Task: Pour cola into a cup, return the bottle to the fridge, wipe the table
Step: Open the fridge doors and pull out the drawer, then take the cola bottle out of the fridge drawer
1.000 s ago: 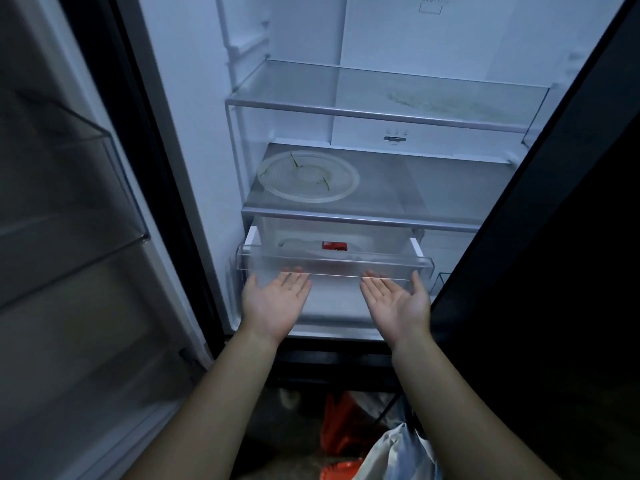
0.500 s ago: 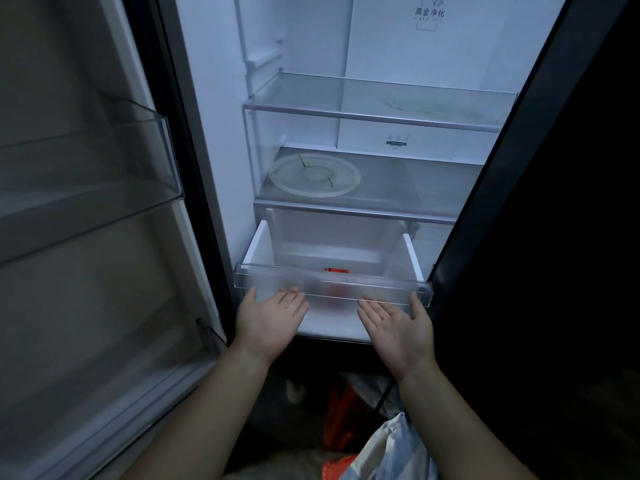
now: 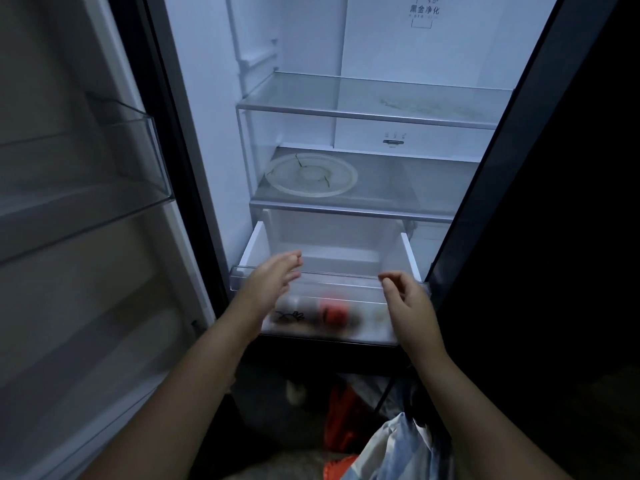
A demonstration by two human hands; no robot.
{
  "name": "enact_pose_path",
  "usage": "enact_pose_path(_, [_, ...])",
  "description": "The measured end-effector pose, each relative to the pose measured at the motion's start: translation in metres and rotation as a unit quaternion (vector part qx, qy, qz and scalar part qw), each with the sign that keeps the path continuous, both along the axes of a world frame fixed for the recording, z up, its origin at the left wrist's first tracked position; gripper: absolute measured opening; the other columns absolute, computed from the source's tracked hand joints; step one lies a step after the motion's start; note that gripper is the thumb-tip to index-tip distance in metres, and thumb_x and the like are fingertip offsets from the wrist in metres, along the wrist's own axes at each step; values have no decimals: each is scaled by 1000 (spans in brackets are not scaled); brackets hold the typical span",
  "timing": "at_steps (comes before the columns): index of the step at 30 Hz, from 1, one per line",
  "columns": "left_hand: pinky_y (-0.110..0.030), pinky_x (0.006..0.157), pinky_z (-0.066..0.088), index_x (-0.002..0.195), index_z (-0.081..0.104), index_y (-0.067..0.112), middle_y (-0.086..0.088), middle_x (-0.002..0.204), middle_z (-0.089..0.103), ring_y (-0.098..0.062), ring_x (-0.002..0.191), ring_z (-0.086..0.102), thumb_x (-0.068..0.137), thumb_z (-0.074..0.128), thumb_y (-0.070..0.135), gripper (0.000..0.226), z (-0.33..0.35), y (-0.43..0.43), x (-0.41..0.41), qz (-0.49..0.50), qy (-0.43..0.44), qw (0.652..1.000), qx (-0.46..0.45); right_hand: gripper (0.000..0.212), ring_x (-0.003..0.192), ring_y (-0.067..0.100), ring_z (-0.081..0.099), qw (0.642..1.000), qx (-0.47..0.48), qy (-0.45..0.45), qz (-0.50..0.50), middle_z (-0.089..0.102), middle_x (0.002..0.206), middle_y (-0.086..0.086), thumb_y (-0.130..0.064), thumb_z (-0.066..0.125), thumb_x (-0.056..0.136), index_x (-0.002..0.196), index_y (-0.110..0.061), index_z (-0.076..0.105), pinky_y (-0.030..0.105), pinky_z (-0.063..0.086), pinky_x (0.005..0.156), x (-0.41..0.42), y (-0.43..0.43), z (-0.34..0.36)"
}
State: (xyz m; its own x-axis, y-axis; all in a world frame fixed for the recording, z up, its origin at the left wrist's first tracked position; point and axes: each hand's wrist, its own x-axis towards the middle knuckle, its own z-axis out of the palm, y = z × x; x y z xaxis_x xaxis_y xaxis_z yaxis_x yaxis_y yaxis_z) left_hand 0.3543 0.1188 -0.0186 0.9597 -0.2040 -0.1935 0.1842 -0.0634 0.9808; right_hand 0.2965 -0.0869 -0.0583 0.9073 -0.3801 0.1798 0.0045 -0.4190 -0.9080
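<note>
The fridge stands open before me. Its clear bottom drawer point(image 3: 256, 251) is pulled far out. A cola bottle point(image 3: 318, 313) with a red label lies on its side in it, blurred behind the clear front panel. My left hand point(image 3: 270, 282) hovers over the drawer's left front corner, fingers loosely spread, holding nothing. My right hand point(image 3: 408, 299) sits at the right front corner, fingers curled a little and apart, also holding nothing. Whether either hand touches the drawer rim I cannot tell.
A round glass plate point(image 3: 311, 174) lies on the middle shelf point(image 3: 398, 188); the upper glass shelf point(image 3: 381, 98) is bare. The open door with clear bins point(image 3: 131, 157) is at my left, a dark door edge point(image 3: 519, 133) at my right. Bags point(image 3: 391, 448) lie on the floor below.
The drawer has slid out toward me, showing the bottle inside. Both hands have lifted off its front panel and now hover at its corners. The view has moved closer.
</note>
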Motion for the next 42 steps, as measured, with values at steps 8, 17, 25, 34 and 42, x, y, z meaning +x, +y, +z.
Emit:
enact_pose_path(8, [-28, 107, 26, 138, 48, 17, 0, 141, 48, -18, 132, 40, 101, 36, 38, 44, -35, -14, 36, -144, -309, 818, 463, 48, 115, 17, 46, 929, -368, -34, 23, 56, 121, 3, -40, 31, 90, 119, -12, 58, 24, 31, 99, 29, -26, -27])
enact_pose_path(17, [-33, 102, 36, 139, 47, 25, 2, 142, 50, -20, 129, 45, 103, 24, 45, 48, -35, -24, 81, -254, -226, 765, 548, 21, 74, 19, 43, 879, -459, -127, -39, 53, 75, 3, -21, 43, 89, 78, -12, 58, 29, 30, 64, 49, -40, -41])
enact_pose_path(25, [-31, 108, 30, 146, 35, 32, 10, 150, 39, -13, 135, 39, 98, 35, 53, 52, -33, -43, 118, -331, -108, 801, 487, 21, 72, 17, 43, 872, -458, -158, -74, 60, 74, 2, -16, 46, 86, 74, -12, 63, 30, 30, 62, 54, -37, -49])
enact_pose_path(34, [-27, 106, 32, 145, 32, 41, 18, 146, 40, -9, 133, 40, 85, 56, 61, 68, -47, -59, 144, -408, -69, 789, 454, 22, 73, 17, 47, 881, -441, -151, -75, 64, 76, 3, -16, 47, 83, 73, -12, 66, 29, 32, 64, 56, -37, -50])
enact_pose_path(42, [-35, 108, 36, 148, 27, 36, 10, 149, 37, -15, 135, 39, 82, 60, 60, 77, -70, -71, 154, -445, -147, 699, 540, 23, 73, 16, 48, 884, -437, -150, -74, 66, 77, 4, -16, 47, 82, 73, -11, 67, 30, 33, 64, 58, -39, -54])
